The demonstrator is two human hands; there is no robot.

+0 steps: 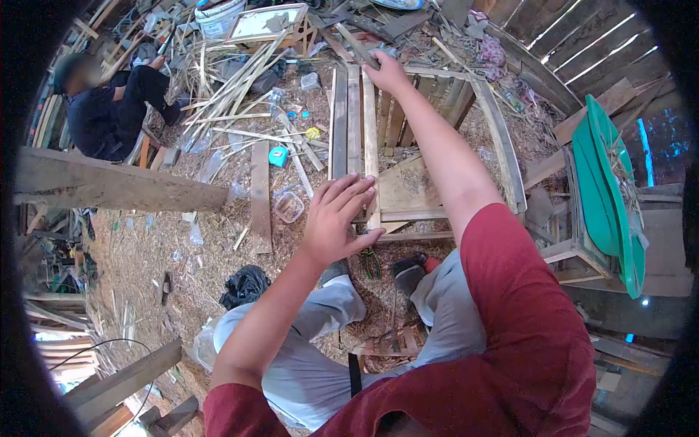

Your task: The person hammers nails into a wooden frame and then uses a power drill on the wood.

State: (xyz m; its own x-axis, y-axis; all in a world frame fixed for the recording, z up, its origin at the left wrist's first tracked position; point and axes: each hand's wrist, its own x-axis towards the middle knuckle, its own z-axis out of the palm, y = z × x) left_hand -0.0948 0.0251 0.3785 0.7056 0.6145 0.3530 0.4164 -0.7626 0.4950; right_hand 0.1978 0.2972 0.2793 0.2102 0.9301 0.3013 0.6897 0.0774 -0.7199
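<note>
Head view: the wooden frame [497, 138] stands in the upper centre, its near edge just above the person's legs [338, 375], so little space is left below it. To its left, the floor [145, 247] gives more room, though a tape measure [278, 156], a flat board [261, 197] and a clear plastic tub [289, 207] lie there. A thick beam [120, 182] cuts in from the left edge, and a green plastic shell [604, 193] stands at the right.

The frame is of rough, greyish-brown wood, with a curved right side and straight slats [354, 124] running lengthwise along its left; the outermost strip looks darker, while the innermost is paler. Shavings and chips cover the floor, and long thin strips [237, 95] are heaped at upper left in a loose, crossing pile. Beyond it sits another person [109, 105] in dark clothing.

The left hand [341, 216] lies palm down over the near end of the slats, fingers extended and slightly apart, thumb spread to the right. The slats pass beneath the fingers and reach away toward the top of the frame. The right hand [387, 74], at the far end of the frame, has its fingers curled around a narrow wooden bar [352, 41], which extends up and left from the grip; how the thumb meets it cannot be told.
</note>
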